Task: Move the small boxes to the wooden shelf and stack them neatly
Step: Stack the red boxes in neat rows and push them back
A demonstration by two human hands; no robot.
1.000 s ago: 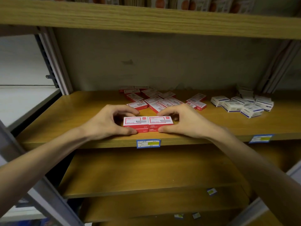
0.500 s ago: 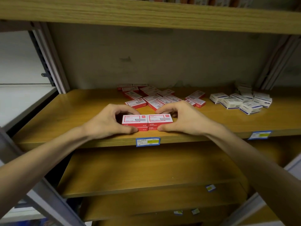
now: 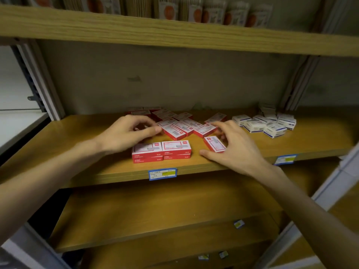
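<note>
Both hands have let go of the stacked red boxes (image 3: 161, 151) they were squaring up a second ago. The right hand (image 3: 232, 147) now curls its fingers (image 3: 223, 126) around a single red box (image 3: 214, 144) (tilted, just beside the stack). The left hand (image 3: 127, 133) hovers over the loose red boxes (image 3: 180, 125), fingers loosely bent; whether it holds one I cannot tell. All lie on the wooden shelf (image 3: 77, 144).

Small red-and-white boxes: four stacked two-high in a neat side-by-side block (image 3: 161, 151) near the front edge of the wooden shelf (image 3: 77, 136); one loose box (image 3: 214, 144) lying flat, angled, just right; scattered pile (image 3: 180, 124) lying flat behind.
</note>
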